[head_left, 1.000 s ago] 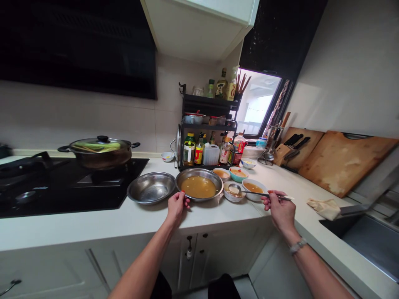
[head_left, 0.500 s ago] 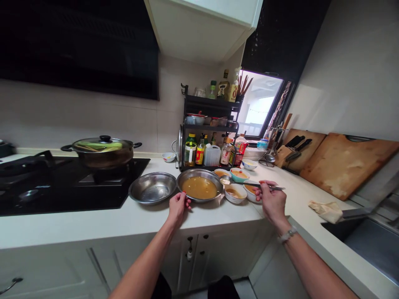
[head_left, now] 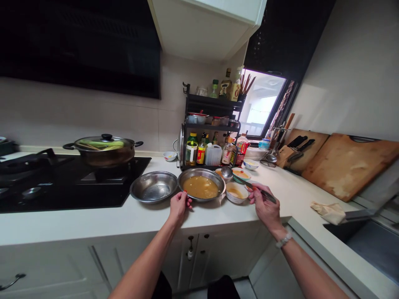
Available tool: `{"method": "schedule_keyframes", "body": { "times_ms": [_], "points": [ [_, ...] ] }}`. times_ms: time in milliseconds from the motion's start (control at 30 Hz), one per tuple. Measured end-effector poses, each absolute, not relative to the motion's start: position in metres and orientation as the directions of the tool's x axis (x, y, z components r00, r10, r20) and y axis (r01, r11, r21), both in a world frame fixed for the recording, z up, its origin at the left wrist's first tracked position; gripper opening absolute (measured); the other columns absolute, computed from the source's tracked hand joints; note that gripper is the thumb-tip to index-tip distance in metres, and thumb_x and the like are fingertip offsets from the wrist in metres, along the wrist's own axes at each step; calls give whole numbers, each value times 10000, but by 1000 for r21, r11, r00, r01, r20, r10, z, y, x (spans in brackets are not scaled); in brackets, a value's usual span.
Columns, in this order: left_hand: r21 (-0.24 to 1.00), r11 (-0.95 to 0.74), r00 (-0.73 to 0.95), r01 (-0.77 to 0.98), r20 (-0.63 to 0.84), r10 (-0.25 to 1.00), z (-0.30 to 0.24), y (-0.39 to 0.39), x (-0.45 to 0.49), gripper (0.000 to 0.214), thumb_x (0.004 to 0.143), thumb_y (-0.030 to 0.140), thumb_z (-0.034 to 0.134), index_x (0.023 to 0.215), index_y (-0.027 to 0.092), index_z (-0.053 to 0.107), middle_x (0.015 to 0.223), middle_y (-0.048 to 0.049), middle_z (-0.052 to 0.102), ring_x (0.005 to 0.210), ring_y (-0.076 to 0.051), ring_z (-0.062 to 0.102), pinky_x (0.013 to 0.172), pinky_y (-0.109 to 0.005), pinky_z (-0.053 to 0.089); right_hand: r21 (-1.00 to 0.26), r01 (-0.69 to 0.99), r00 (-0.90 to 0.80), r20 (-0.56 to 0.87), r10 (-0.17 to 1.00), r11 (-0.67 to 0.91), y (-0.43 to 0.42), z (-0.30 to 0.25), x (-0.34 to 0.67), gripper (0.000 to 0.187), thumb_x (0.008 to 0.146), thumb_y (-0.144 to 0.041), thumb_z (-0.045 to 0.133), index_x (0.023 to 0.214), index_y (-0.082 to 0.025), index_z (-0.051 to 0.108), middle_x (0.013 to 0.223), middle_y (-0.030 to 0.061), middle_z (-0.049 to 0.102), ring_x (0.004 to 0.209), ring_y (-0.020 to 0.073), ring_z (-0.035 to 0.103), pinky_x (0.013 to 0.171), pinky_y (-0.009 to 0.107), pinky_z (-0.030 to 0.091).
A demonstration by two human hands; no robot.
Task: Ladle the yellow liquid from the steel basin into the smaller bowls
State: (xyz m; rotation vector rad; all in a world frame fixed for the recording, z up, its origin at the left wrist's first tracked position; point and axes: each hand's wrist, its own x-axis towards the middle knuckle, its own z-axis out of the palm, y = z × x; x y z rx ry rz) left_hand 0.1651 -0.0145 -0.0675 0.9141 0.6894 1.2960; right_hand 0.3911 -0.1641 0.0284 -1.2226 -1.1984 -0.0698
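Centre of the frame, the left hand (head_left: 179, 205) is clamped on the near rim of a steel bowl (head_left: 215, 196) that is well filled with brownish liquid. Just right of it, the right hand (head_left: 265, 206) is closed around the handle of a ladle (head_left: 227, 172), whose cup hangs over the bowl's far right edge; I cannot tell what it carries. The small white bowl (head_left: 236, 193) beside it holds only a little, so the ladling looks well along, with small bowls behind yet to be dealt with. A second steel bowl (head_left: 153, 187) on the left sits empty.
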Motion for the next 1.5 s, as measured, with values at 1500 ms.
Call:
{"method": "schedule_keyframes", "body": {
  "times_ms": [1500],
  "points": [
    [862,27,170,-507,70,983,-72,-11,166,372,650,492,662,624,149,520,502,8,563,382,-56,432,375,-201,431,-877,205,799,407,442,435,-169,33,431,310,631,-380,700,794,-170,540,489,-11,610,384,137,553,298,200,383]
  ]
}}
